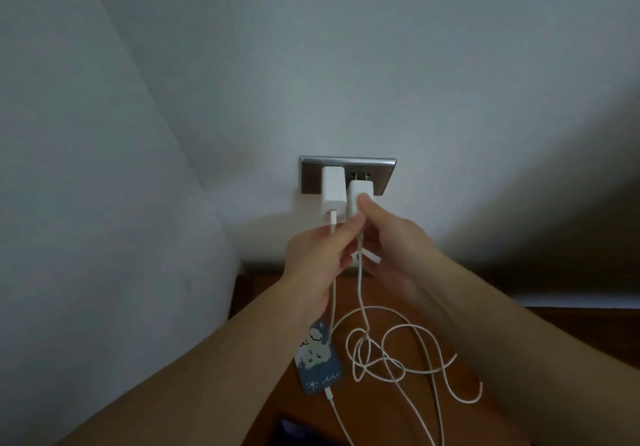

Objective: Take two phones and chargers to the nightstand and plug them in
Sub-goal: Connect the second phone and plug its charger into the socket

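Note:
A white charger point(333, 192) sits plugged into the left side of the metal wall outlet point(347, 175). A second white charger point(358, 196) is held just below the outlet's right socket, its two prongs still visible. My right hand point(391, 237) pinches this second charger from the right. My left hand point(318, 255) grips it and its cable from the left. A phone in a blue cartoon case point(317, 359) lies on the wooden nightstand point(381, 293) with a cable plugged in. A dark second phone point(294, 426) shows partly at the bottom edge.
Loose white cable point(398, 355) lies coiled on the nightstand to the right of the blue phone. A white padded surface point(104, 237) rises at the left. The wall behind is plain white, with shadow at the right.

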The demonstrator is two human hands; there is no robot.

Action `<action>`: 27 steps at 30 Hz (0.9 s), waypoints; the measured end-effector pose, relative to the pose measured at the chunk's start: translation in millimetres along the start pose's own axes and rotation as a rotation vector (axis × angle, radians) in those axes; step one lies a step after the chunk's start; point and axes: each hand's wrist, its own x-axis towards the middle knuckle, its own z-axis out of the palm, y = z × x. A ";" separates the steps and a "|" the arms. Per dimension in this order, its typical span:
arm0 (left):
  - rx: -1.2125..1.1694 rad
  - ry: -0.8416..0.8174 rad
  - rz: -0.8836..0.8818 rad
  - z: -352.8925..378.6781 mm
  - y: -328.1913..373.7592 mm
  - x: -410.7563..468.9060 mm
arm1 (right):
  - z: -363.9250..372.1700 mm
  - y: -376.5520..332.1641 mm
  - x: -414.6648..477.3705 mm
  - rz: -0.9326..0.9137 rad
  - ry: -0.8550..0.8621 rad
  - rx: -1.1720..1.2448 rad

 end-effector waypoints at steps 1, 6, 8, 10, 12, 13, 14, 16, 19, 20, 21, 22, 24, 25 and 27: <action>0.005 0.022 0.001 1.0 0.4 0.8 | 2.0 -5.4 0.9 0.034 0.008 0.031; 0.019 0.061 0.001 3.4 -1.6 2.8 | 3.8 -9.7 -1.3 0.060 0.022 0.047; 0.028 0.037 0.010 -0.2 -1.2 2.6 | 6.4 -6.9 -5.6 0.080 0.015 0.052; 0.049 0.100 0.022 0.3 0.2 4.0 | 10.4 -17.1 -5.8 0.138 0.003 0.087; 0.035 0.154 0.019 4.8 0.5 6.8 | 8.5 -26.7 -3.1 0.175 0.027 0.108; 0.030 0.146 0.016 6.3 -0.6 6.9 | 5.8 -26.2 -2.4 0.162 0.019 0.088; 0.027 0.125 0.012 6.5 -2.4 5.5 | 3.1 -22.6 -1.3 0.142 0.002 0.060; 0.019 0.099 0.008 5.8 -5.5 3.6 | -2.1 -15.2 -1.9 0.114 -0.055 0.018; -0.007 0.125 -0.016 9.3 -2.9 4.8 | -5.4 -21.6 0.3 0.171 -0.048 0.000; -0.017 0.128 -0.029 11.2 -1.5 5.9 | -6.5 -25.0 2.8 0.195 -0.030 -0.003; -0.021 0.122 -0.034 13.3 -1.4 7.0 | -8.3 -26.9 4.0 0.198 -0.022 -0.012; -0.015 0.112 -0.032 14.4 -2.4 7.9 | -9.7 -27.0 4.8 0.190 -0.027 -0.020; 0.008 0.113 -0.020 15.2 -2.0 8.3 | -9.4 -27.9 4.2 0.185 -0.029 -0.019; 0.016 0.126 -0.020 14.4 -0.8 9.0 | -8.0 -27.9 3.8 0.197 -0.005 0.008; 0.039 0.155 -0.021 10.8 0.3 11.7 | -1.1 -24.6 3.2 0.174 0.036 0.066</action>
